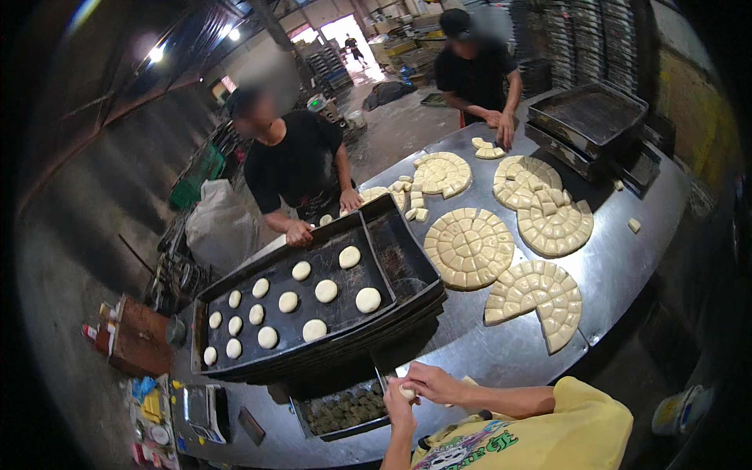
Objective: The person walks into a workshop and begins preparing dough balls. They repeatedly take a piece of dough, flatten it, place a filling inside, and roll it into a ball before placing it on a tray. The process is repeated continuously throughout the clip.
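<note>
Now the left hand (400, 403) cups a pale dough ball (406, 392), and the right hand (431, 382) clasps it too, right by the near edge of the bench (462, 337)! Just left sits a shallow pan (350, 430) of dark lumps (343, 409); beyond it, a big baking tray (345, 312) carries dough rounds (368, 300), while scored dough discs (468, 248) spread toward the far edge.
</note>
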`<act>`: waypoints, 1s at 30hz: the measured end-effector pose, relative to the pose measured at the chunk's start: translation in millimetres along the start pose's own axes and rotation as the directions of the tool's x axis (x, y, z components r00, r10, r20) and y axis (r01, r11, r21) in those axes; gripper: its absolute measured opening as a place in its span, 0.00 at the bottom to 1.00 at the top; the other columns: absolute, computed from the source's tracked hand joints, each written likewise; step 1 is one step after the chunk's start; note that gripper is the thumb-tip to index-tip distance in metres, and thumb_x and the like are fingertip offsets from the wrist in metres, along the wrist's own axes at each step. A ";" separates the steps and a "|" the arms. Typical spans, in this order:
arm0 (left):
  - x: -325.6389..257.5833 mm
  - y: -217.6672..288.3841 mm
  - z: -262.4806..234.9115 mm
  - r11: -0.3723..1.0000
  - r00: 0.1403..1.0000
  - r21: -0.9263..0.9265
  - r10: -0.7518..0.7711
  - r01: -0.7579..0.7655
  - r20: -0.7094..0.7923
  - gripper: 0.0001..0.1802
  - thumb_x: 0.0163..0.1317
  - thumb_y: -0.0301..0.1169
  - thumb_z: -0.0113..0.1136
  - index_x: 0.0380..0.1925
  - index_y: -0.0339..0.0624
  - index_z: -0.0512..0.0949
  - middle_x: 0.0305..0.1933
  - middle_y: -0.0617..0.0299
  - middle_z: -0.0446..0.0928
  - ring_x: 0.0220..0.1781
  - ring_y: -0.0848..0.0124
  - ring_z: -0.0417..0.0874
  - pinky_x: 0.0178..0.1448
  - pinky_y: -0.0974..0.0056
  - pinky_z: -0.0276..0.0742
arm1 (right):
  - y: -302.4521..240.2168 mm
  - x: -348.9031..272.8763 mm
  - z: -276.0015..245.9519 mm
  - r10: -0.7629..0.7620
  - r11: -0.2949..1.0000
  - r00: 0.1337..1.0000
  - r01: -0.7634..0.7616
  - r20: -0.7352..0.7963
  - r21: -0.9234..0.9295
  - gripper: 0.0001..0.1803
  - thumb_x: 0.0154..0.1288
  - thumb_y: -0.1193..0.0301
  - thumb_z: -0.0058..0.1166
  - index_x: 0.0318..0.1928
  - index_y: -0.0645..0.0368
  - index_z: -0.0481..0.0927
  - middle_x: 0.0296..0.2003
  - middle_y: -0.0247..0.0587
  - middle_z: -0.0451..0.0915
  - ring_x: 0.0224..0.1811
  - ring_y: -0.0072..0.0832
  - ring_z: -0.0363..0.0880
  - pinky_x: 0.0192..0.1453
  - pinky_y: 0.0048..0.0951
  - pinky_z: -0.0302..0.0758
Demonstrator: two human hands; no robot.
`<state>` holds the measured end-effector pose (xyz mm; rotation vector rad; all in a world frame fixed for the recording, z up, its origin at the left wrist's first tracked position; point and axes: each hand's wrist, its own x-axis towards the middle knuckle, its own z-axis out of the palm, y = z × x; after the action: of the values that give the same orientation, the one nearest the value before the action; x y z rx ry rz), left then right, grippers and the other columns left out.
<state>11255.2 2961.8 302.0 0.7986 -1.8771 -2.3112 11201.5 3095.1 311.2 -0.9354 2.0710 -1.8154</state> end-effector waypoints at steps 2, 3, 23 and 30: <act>2.9 4.3 -1.9 0.978 0.992 0.179 -0.119 0.108 0.049 0.30 0.74 0.57 0.34 0.31 0.45 0.75 0.34 0.62 0.79 0.28 0.77 0.80 0.19 0.71 0.68 | -7.9 9.4 -10.5 -0.012 0.992 1.000 0.015 0.027 -0.127 0.13 0.72 0.64 0.52 0.39 0.63 0.79 0.34 0.43 0.72 0.39 0.31 0.77 0.38 0.29 0.75; 4.6 5.8 -2.1 0.950 0.981 0.272 -0.181 0.154 0.076 0.33 0.74 0.59 0.33 0.30 0.45 0.76 0.33 0.62 0.80 0.27 0.78 0.80 0.17 0.72 0.67 | -1.9 13.3 -13.5 -0.014 0.993 0.999 0.019 0.041 -0.115 0.13 0.72 0.63 0.53 0.39 0.62 0.78 0.34 0.43 0.71 0.37 0.31 0.77 0.36 0.31 0.75; -12.2 31.4 77.3 0.918 0.848 0.229 0.173 -0.323 0.501 0.47 0.71 0.28 0.52 0.76 0.49 0.29 0.61 0.45 0.72 0.60 0.60 0.77 0.64 0.57 0.70 | 59.0 -90.9 -75.3 0.511 0.857 0.827 -0.471 -0.234 0.209 0.10 0.73 0.64 0.52 0.43 0.57 0.80 0.40 0.31 0.78 0.44 0.20 0.75 0.49 0.26 0.73; -2.8 25.2 39.9 0.944 0.943 0.281 0.078 -0.174 0.322 0.25 0.74 0.32 0.48 0.68 0.39 0.60 0.55 0.52 0.77 0.54 0.67 0.80 0.60 0.64 0.72 | 132.1 -135.6 -72.9 0.367 0.637 0.785 -0.603 -0.500 -0.480 0.06 0.68 0.67 0.55 0.42 0.49 0.82 0.45 0.37 0.72 0.53 0.42 0.65 0.60 0.45 0.56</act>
<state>11233.9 2992.1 331.3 0.3295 -2.3797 -2.1980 11224.3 3238.1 169.1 -0.0467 2.8731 -1.0558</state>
